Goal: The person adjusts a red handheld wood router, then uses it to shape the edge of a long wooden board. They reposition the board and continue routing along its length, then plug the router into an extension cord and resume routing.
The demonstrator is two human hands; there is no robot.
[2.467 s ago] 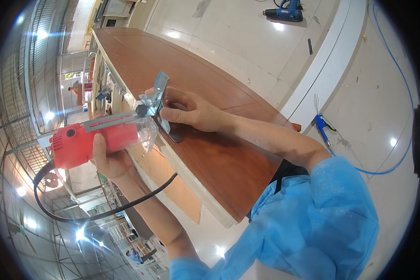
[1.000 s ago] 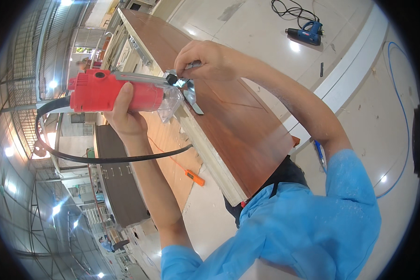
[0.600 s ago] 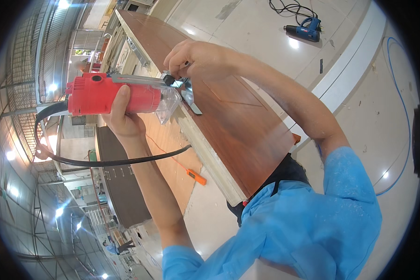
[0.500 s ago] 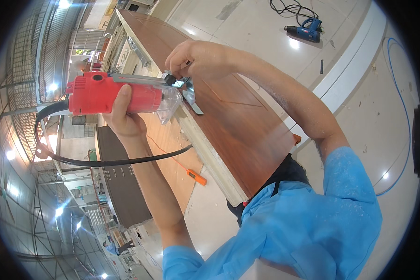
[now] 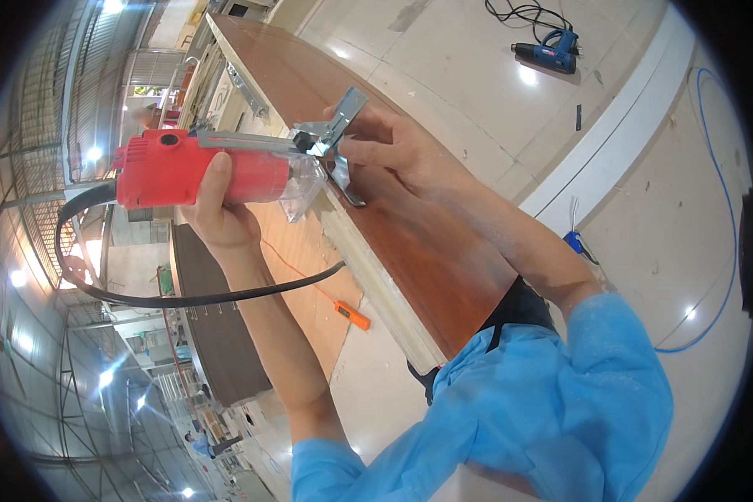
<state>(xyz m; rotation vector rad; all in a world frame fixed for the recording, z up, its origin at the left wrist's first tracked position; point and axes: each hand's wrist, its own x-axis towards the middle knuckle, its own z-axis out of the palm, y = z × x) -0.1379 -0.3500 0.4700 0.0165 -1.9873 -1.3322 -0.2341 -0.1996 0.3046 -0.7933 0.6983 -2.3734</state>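
My left hand (image 5: 222, 205) is wrapped round the red body of a trim router (image 5: 161, 171), lying sideways, with its clear plastic base (image 5: 303, 194) against the pale edge of a brown wooden door panel (image 5: 431, 268). A silver metal edge guide (image 5: 345, 117) is fixed beside that base and reaches over the panel's face. My right hand (image 5: 406, 155) grips this guide near its dark knob (image 5: 303, 140), thumb in front; some fingers are hidden behind the metal. The router bit cannot be made out.
A black cable (image 5: 226, 293) loops from the router below my left forearm. An orange device (image 5: 352, 315) lies on a brown sheet at the left. On the tiled floor are a blue heat gun (image 5: 552, 52), a blue-handled tool (image 5: 573, 242) and a blue hose (image 5: 732, 209).
My right hand has shifted from over the knob toward the right and nearer me. The guide's metal plate now stands up between its fingers. My left hand and the router have barely moved.
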